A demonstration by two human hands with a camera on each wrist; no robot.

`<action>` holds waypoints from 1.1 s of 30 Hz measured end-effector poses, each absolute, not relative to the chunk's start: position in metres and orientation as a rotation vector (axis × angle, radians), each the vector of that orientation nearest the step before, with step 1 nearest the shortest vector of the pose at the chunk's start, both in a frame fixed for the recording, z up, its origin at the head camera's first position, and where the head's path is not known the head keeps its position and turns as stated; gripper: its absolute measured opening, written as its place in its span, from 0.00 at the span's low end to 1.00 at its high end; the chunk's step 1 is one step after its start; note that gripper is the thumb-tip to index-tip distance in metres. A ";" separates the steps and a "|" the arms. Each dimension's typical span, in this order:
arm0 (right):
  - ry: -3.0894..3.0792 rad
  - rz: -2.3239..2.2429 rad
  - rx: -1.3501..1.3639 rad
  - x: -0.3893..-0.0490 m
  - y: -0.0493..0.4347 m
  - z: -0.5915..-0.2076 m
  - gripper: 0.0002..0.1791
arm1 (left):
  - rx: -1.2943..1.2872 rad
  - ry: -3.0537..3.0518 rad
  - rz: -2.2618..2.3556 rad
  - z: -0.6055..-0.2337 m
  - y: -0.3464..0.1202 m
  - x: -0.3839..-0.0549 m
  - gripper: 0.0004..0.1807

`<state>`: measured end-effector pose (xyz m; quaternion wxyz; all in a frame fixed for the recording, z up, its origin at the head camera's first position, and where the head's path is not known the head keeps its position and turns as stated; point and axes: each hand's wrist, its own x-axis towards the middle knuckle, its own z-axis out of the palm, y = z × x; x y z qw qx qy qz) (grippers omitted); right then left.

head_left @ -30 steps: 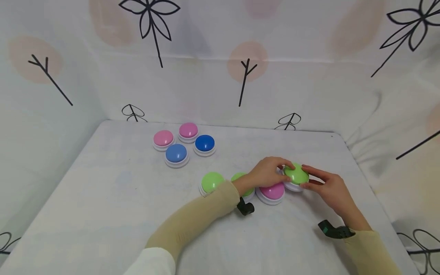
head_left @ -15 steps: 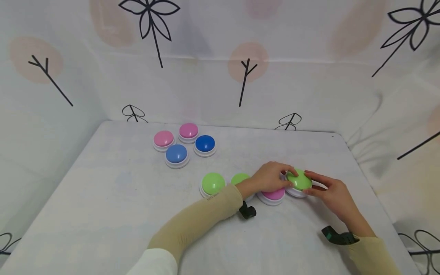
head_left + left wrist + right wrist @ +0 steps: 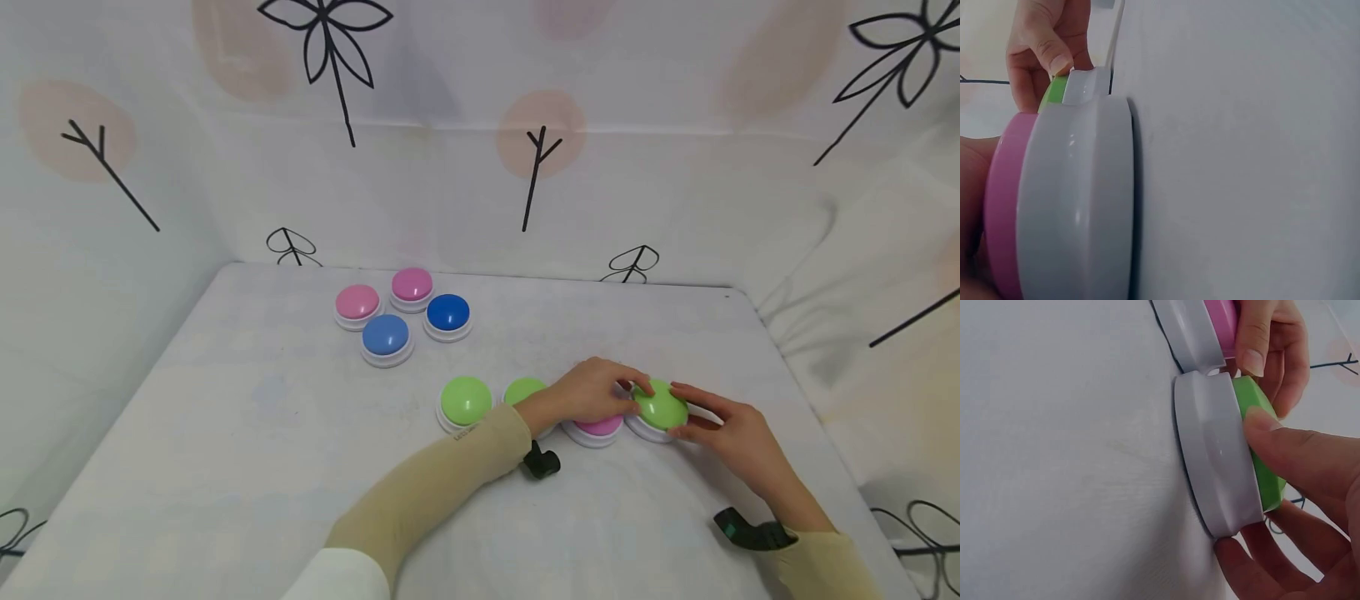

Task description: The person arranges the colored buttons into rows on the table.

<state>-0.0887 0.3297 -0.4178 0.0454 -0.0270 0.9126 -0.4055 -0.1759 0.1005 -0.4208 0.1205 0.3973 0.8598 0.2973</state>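
Observation:
A green dome button (image 3: 662,407) on a white base sits on the table, touching the right side of a pink button (image 3: 600,427). My right hand (image 3: 686,414) grips it, thumb (image 3: 1291,447) on the green dome (image 3: 1263,462) and fingers (image 3: 1254,569) round the white base (image 3: 1213,456). My left hand (image 3: 626,393) reaches over the pink button, its curled fingertips (image 3: 1257,347) at the green button's left edge. In the left wrist view the pink button (image 3: 1072,206) fills the foreground, and a sliver of the green one (image 3: 1054,95) shows behind it.
Two more green buttons (image 3: 465,400) (image 3: 523,389) lie left of the pink one. Two pink (image 3: 357,302) (image 3: 412,284) and two blue buttons (image 3: 386,335) (image 3: 447,312) cluster at the back left. The patterned cloth wall (image 3: 525,167) rises behind the table (image 3: 225,467).
Both hands moved the green button toward me and slightly right. It has come down from a raised, tilted hold to rest beside the pink button.

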 end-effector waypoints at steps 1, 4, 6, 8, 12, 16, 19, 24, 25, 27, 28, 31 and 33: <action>2.788 -1.239 -0.088 -0.088 0.330 -0.418 0.38 | 1.162 2.511 0.871 -0.421 0.100 -0.176 0.15; 2.794 -1.207 -0.108 -0.086 0.331 -0.418 0.39 | 1.152 2.508 0.875 -0.422 0.101 -0.176 0.16; 2.794 -1.188 -0.105 -0.086 0.332 -0.419 0.38 | 1.139 2.504 0.882 -0.422 0.101 -0.177 0.16; 2.805 -1.167 -0.112 -0.086 0.333 -0.419 0.37 | 1.123 2.502 0.891 -0.422 0.102 -0.177 0.16; 2.820 -1.179 -0.134 -0.086 0.335 -0.419 0.34 | 1.108 2.495 0.923 -0.422 0.102 -0.178 0.17; 2.817 -1.187 -0.111 -0.085 0.336 -0.419 0.35 | 1.099 2.468 0.942 -0.421 0.103 -0.177 0.18; 2.841 -1.144 -0.067 -0.083 0.335 -0.419 0.36 | 1.105 2.451 0.935 -0.420 0.102 -0.176 0.18; 2.882 -1.121 -0.064 -0.081 0.335 -0.418 0.35 | 1.136 2.452 0.914 -0.421 0.103 -0.175 0.18; 2.883 -1.126 -0.074 -0.080 0.335 -0.418 0.35 | 1.138 2.453 0.912 -0.420 0.103 -0.175 0.18; 2.886 -1.135 -0.094 -0.080 0.334 -0.418 0.34 | 1.141 2.450 0.916 -0.421 0.103 -0.175 0.18; 2.886 -1.133 -0.097 -0.080 0.334 -0.418 0.34 | 1.140 2.447 0.919 -0.421 0.103 -0.175 0.18; 2.906 -1.085 -0.093 -0.079 0.334 -0.417 0.33 | 1.131 2.428 0.944 -0.420 0.102 -0.175 0.18; 2.918 -1.069 -0.100 -0.078 0.334 -0.417 0.31 | 1.125 2.414 0.955 -0.420 0.101 -0.175 0.18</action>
